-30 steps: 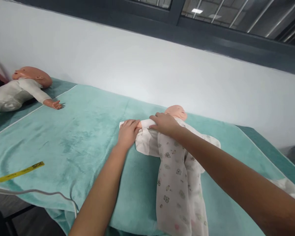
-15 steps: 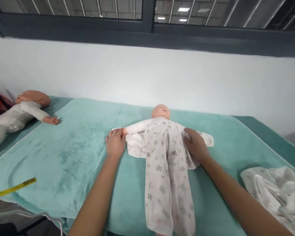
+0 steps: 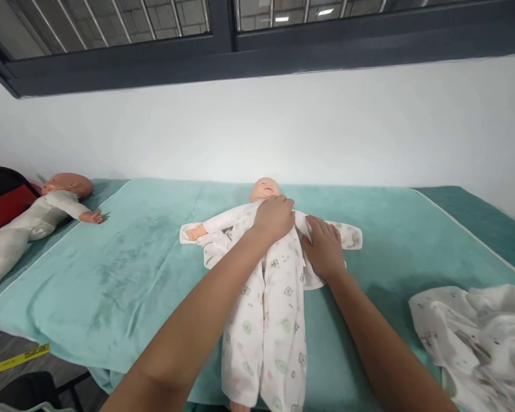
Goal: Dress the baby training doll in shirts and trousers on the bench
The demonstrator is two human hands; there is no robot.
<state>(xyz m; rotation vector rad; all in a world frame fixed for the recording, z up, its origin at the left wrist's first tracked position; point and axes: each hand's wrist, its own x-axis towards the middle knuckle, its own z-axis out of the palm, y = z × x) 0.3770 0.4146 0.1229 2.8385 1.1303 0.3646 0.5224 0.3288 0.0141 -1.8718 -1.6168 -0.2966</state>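
Note:
A baby doll (image 3: pixel 265 187) lies on its back on the teal towel (image 3: pixel 146 252), dressed in a white printed romper (image 3: pixel 266 320). My left hand (image 3: pixel 273 217) rests on the doll's chest just below the chin, fingers curled down onto the fabric. My right hand (image 3: pixel 324 247) lies beside it on the doll's right side of the chest, fingers pressed flat on the romper. The doll's bare hand (image 3: pixel 193 233) sticks out of the left sleeve.
A second doll (image 3: pixel 38 214) in a white suit lies at the left edge of the table. A crumpled printed cloth (image 3: pixel 476 337) lies at the right front. A yellow tape measure (image 3: pixel 15 360) hangs low at the left. A white wall runs behind.
My left hand left the doll's sleeve end and moved right onto its chest. My right hand slid inward toward the chest. The view shifted, with the doll lower and more centred.

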